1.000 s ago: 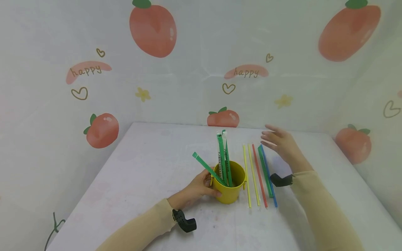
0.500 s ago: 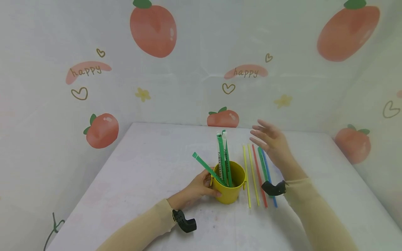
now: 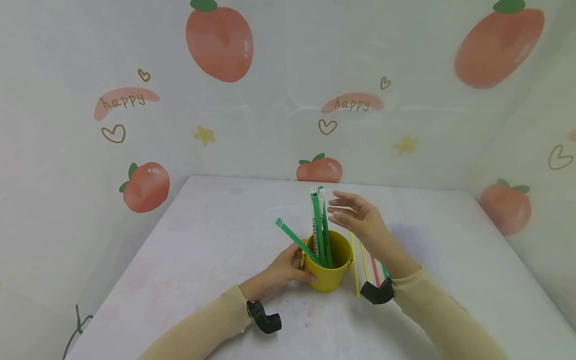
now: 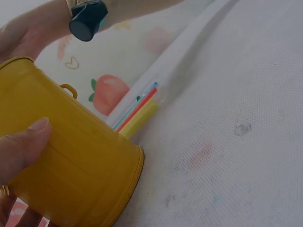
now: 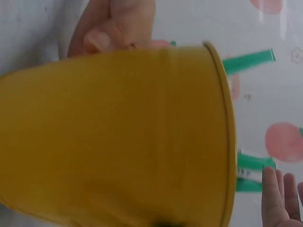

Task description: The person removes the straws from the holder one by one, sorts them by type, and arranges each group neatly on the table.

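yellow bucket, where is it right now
In the head view the yellow bucket stands near the table's middle, gripped by the left hand, with loose straws lying right of it.

You get bright, even, soft light; faint shadow right of yellow bucket under right hand. Head view bows at edges. Wrist views blur bucket up close.

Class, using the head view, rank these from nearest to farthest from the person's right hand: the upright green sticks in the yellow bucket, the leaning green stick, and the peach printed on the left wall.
From the right hand:
1. Upright green sticks, just to its left, standing in the yellow bucket.
2. Leaning green stick, tilting out over the bucket's left side.
3. Peach print, far left on the wall.
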Demonstrator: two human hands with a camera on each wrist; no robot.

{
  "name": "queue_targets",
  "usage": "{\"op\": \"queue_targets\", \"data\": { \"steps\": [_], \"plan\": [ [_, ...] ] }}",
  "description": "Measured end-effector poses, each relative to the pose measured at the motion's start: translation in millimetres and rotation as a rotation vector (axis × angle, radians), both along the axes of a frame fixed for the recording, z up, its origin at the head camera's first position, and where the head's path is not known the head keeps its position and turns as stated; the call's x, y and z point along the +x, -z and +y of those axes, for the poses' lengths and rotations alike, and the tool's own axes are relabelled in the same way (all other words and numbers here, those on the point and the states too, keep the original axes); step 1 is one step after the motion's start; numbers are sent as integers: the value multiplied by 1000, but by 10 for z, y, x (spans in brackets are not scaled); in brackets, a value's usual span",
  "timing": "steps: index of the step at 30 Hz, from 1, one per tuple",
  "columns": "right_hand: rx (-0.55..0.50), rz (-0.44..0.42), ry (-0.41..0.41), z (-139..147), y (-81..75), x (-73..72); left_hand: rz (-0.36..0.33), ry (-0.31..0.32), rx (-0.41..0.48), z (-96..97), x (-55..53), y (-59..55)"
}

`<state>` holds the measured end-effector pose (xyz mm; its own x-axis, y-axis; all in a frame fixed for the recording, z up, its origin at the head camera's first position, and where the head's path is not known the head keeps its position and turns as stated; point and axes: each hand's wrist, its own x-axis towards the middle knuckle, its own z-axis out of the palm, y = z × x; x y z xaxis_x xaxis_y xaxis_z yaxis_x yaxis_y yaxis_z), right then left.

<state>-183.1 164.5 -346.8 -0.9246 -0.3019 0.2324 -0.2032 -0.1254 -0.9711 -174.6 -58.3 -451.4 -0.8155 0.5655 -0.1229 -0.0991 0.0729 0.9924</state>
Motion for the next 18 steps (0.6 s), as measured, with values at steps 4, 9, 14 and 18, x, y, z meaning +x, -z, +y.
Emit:
{"op": "queue_targets", "data": {
  "steps": [4,9,14,18],
  "plan": [
    [84,14,-29,-92,24,61,9,1,-9,1,-2,-3],
    [155,22,-55,-209,54,116,11,1,-1,4,-6,-11],
    [169,47,-99,-303,102,136,16,3,-18,4,-11,-11],
    [184,50,-123,-359,132,150,16,-4,-9,-3,-12,-4]
  ]
}}
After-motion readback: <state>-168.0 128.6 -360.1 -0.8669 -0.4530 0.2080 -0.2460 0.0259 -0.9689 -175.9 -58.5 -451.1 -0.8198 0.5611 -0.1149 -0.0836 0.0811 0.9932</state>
